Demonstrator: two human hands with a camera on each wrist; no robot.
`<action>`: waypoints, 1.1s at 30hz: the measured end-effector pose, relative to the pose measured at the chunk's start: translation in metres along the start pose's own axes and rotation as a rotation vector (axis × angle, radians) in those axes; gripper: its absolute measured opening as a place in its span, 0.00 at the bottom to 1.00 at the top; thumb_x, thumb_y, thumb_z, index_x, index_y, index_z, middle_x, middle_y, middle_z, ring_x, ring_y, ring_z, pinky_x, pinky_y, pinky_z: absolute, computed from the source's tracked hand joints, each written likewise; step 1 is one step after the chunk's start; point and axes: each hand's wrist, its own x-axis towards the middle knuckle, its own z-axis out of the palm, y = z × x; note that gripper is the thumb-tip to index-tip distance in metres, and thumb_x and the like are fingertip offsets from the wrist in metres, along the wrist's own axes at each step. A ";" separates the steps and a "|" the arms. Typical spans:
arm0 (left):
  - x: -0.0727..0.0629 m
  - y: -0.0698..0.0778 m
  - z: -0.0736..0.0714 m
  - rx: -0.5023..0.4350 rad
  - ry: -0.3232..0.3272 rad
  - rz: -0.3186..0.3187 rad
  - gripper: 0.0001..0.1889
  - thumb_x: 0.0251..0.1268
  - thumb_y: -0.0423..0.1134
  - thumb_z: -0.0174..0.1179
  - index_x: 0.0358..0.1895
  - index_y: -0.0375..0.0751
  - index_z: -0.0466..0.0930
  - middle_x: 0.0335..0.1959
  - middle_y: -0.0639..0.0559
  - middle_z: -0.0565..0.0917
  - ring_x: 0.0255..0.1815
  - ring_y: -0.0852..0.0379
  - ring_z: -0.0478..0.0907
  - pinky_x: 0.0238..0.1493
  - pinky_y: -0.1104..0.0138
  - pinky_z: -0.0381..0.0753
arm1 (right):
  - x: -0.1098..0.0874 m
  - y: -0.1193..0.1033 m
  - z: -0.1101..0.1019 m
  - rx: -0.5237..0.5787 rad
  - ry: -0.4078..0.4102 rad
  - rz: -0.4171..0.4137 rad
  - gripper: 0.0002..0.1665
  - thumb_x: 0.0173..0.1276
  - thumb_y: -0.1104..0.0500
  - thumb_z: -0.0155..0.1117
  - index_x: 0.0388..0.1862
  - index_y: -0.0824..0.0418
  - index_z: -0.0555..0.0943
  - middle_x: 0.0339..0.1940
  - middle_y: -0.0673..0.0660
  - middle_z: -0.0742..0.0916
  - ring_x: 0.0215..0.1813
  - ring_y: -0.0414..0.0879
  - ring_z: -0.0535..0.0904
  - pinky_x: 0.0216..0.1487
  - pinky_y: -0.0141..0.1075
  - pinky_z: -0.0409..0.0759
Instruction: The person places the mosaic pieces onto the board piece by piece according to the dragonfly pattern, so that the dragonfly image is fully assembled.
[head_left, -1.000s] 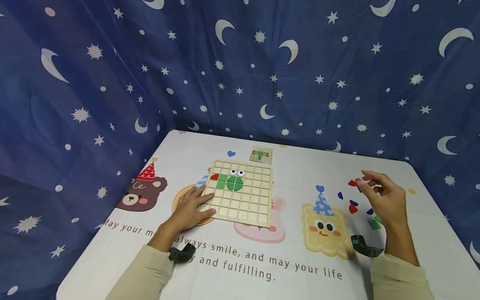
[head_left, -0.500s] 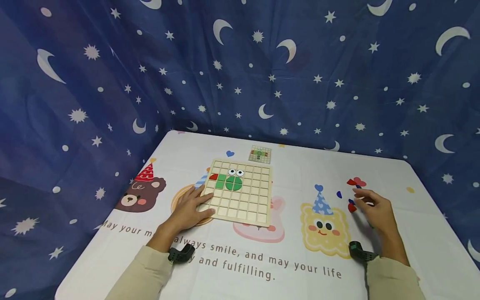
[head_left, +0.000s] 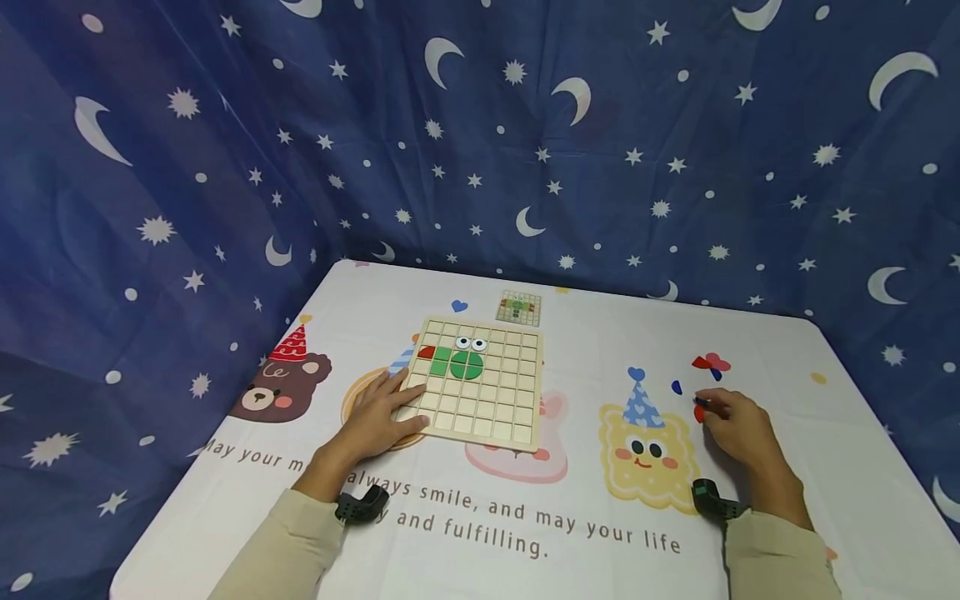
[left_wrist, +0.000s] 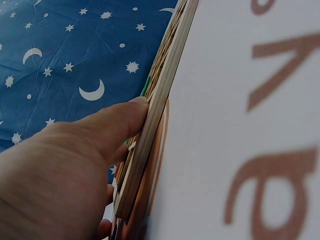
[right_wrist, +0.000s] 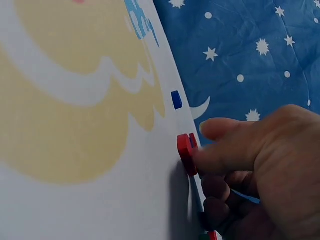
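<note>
My left hand (head_left: 378,417) rests spread on the left edge of a pale wooden grid board (head_left: 491,408). Its thumb lies on the rim in the left wrist view. The board bears a red quarter-round piece (head_left: 426,352), green squares (head_left: 441,362), a green circle made of quarters (head_left: 467,365) and two eye pieces (head_left: 471,343). At the right, my right hand (head_left: 742,429) reaches with bent fingers to a dark blue piece (head_left: 701,402) and a red piece (right_wrist: 185,150). The thumb is at the red piece in the right wrist view; whether any piece is pinched cannot be told.
A small picture card (head_left: 519,307) of a figure on a grid lies behind the board. Loose red pieces (head_left: 701,362) and a blue half-round piece (head_left: 677,387) lie near my right hand. A blue star-and-moon curtain (head_left: 480,150) hangs behind the table (head_left: 585,533).
My right hand has moved left and toward me, from above the far red pieces down to the nearer blue and red ones. The left hand has stayed on the board.
</note>
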 end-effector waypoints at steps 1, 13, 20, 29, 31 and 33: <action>0.000 0.000 0.000 -0.001 -0.002 -0.002 0.31 0.58 0.53 0.66 0.65 0.49 0.76 0.74 0.43 0.59 0.75 0.38 0.44 0.66 0.38 0.47 | 0.000 0.000 0.000 -0.007 -0.001 0.001 0.21 0.65 0.71 0.57 0.57 0.70 0.76 0.47 0.72 0.78 0.49 0.68 0.73 0.52 0.62 0.72; 0.000 0.000 0.000 -0.001 0.002 0.001 0.31 0.58 0.53 0.67 0.65 0.48 0.76 0.73 0.42 0.60 0.74 0.36 0.45 0.66 0.38 0.47 | 0.000 -0.007 -0.005 -0.007 -0.190 0.032 0.29 0.59 0.71 0.58 0.62 0.67 0.74 0.47 0.71 0.77 0.48 0.66 0.70 0.52 0.61 0.73; -0.001 0.001 -0.002 -0.009 0.002 0.003 0.31 0.58 0.53 0.67 0.65 0.48 0.76 0.73 0.42 0.60 0.74 0.37 0.45 0.66 0.39 0.46 | -0.002 -0.007 -0.006 -0.015 -0.245 0.026 0.25 0.63 0.68 0.64 0.60 0.69 0.75 0.52 0.74 0.76 0.51 0.69 0.71 0.53 0.62 0.72; -0.001 0.002 -0.002 -0.016 0.002 -0.006 0.31 0.57 0.53 0.67 0.65 0.49 0.76 0.74 0.43 0.60 0.75 0.38 0.44 0.66 0.39 0.46 | 0.000 -0.005 -0.005 0.010 -0.205 0.068 0.23 0.65 0.64 0.66 0.57 0.72 0.75 0.44 0.68 0.79 0.46 0.63 0.72 0.55 0.57 0.73; -0.001 0.002 -0.001 -0.015 0.001 -0.007 0.31 0.58 0.53 0.67 0.65 0.49 0.76 0.74 0.44 0.59 0.75 0.38 0.44 0.66 0.39 0.46 | 0.000 -0.005 -0.006 0.009 -0.188 0.082 0.24 0.65 0.62 0.66 0.56 0.72 0.75 0.41 0.66 0.79 0.44 0.60 0.72 0.53 0.56 0.74; 0.000 0.002 -0.001 -0.019 0.001 -0.008 0.31 0.57 0.53 0.67 0.65 0.50 0.76 0.74 0.44 0.59 0.75 0.38 0.44 0.67 0.40 0.46 | -0.002 -0.007 -0.006 0.020 -0.159 0.100 0.25 0.65 0.60 0.67 0.56 0.72 0.74 0.40 0.65 0.79 0.43 0.60 0.72 0.52 0.55 0.76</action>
